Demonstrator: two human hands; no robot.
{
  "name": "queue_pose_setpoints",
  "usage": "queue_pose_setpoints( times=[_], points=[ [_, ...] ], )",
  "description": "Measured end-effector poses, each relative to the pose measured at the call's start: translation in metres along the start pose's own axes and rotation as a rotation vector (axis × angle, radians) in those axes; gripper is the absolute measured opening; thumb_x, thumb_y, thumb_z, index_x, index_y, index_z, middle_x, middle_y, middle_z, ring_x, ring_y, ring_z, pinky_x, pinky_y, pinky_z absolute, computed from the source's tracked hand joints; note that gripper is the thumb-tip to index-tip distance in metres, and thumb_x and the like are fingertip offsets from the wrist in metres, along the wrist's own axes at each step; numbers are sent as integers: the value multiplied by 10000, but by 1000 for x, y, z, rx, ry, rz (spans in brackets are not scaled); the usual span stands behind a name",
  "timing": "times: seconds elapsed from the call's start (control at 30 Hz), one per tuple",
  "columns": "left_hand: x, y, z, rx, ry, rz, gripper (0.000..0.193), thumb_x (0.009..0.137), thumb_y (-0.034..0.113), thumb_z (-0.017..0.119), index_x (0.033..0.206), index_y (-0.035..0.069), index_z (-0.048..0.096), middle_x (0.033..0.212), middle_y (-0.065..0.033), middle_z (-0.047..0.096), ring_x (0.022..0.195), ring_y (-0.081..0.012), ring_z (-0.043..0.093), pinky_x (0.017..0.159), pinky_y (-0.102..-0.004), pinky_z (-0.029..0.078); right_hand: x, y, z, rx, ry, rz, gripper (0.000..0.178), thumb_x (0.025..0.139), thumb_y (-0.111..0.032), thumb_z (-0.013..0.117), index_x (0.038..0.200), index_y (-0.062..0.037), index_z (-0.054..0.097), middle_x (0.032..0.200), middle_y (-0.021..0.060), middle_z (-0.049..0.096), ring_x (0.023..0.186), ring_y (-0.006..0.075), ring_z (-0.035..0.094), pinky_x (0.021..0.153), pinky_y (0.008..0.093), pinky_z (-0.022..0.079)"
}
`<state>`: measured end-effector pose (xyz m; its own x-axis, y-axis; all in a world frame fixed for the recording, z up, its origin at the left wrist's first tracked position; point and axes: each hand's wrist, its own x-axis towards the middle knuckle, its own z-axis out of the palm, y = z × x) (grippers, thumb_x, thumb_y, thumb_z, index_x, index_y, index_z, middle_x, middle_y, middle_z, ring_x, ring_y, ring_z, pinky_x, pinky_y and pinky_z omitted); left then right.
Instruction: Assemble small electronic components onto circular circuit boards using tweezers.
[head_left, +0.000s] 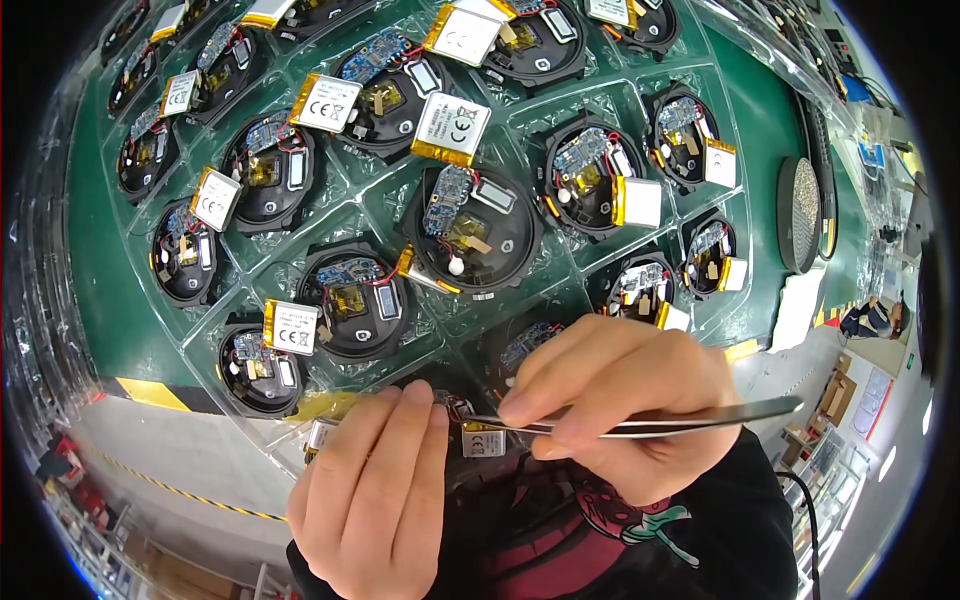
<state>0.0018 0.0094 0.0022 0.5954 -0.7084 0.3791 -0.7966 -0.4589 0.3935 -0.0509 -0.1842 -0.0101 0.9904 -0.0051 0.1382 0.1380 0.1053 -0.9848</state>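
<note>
My right hand (630,405) grips metal tweezers (700,418), their tips pointing left. The tips reach in among thin wires beside a small silver battery (484,442) with yellow tape, at the tray's near edge. My left hand (375,490) is closed there, fingertips pressed together just left of the tweezer tips. What its fingers hold is hidden; a dark part shows beneath them. Just beyond the hands sits a round black housing (470,230) with a blue circuit board (448,198), a small rectangular part and a white round piece.
A clear plastic tray (590,85) with compartments holds several similar black housings with wired batteries. It lies on a green work surface (755,110). At the right are a round black part with a mesh face (800,213) and a white sheet (797,308). Yellow-black tape (152,393) runs along the front edge.
</note>
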Motion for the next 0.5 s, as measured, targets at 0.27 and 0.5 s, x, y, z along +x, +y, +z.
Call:
queue_pose_setpoints(
  times=[0.27, 0.5],
  points=[
    [4, 1, -3, 62, -87, 107, 222, 590, -55, 714, 795, -125, 664, 876, -172, 664, 782, -320, 652, 593, -325, 551, 2, 0, -4, -112, -55, 12, 111, 735, 92, 717, 820, 42, 668, 901, 245, 685, 786, 331, 652, 723, 378, 532],
    [5, 11, -6, 41, -162, -48, 216, 604, -46, 726, 815, -76, 689, 904, -145, 662, 829, -311, 644, 637, -348, 549, -1, 4, 0, -72, 7, -19, 109, 751, 80, 713, 835, 36, 659, 918, 241, 678, 794, 327, 646, 707, 372, 524]
  ],
)
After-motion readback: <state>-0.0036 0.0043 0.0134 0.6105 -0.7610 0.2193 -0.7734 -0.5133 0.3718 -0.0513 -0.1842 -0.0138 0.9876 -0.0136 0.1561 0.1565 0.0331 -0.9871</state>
